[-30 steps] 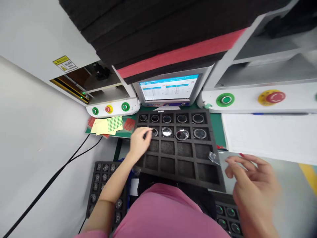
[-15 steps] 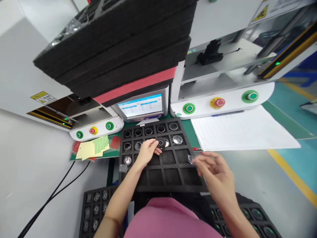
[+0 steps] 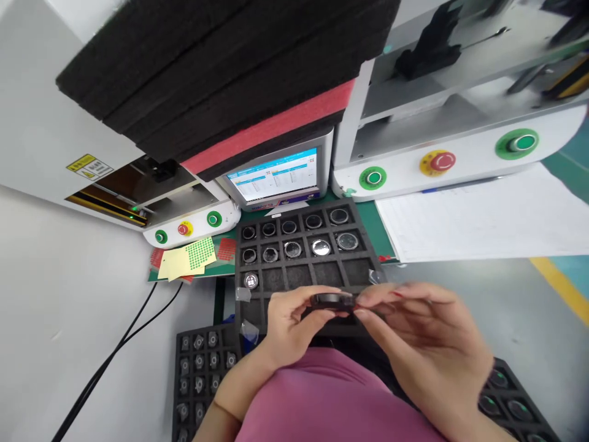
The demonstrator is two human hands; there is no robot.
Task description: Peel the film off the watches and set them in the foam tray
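A dark round watch case [image 3: 332, 300] is held edge-on above the front of the black foam tray [image 3: 271, 275]. My left hand [image 3: 297, 322] grips its left side between thumb and fingers. At the case's right edge, the thumb and index finger of my right hand [image 3: 414, 334] pinch together; whether they grip the case or something small on it is hidden. Round watch parts fill the tray's two back rows, and one [image 3: 251, 281] sits at the left of the third row. Clear film pieces [image 3: 250, 331] cling to the tray's left edge, and another [image 3: 377, 277] to its right.
Behind the tray stand a small monitor [image 3: 276, 178] and a stack of black foam trays [image 3: 230, 80]. Machines with green and red buttons [image 3: 443, 161] flank it. Papers [image 3: 488, 215] lie right, sticker sheets [image 3: 184, 261] left. Lower trays [image 3: 205, 356] hold more parts.
The watch case has come off the tray toward the body in my left hand. My right hand has moved left to meet it, and the clear film it held is now at the tray's right edge.
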